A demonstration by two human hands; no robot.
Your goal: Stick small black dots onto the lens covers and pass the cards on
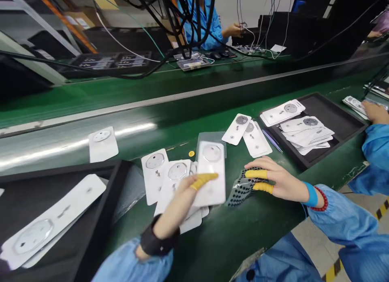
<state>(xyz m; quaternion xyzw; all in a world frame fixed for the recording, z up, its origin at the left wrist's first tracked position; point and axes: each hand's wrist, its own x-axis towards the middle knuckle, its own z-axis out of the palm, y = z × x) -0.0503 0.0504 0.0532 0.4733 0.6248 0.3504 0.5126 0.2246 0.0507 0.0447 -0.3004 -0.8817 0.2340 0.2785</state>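
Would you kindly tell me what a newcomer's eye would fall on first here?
Probably the bright yellow finger covers in the lower middle, on the left hand holding a white panel and the right hand touching a dotted sheet. Next, the tangled black cables hanging at top centre, then the black tray of stacked panels at right.

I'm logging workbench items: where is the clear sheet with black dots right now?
In the head view, the dotted sheet is right of and below centre, touching the right hand and just right of the white panel in the left hand.
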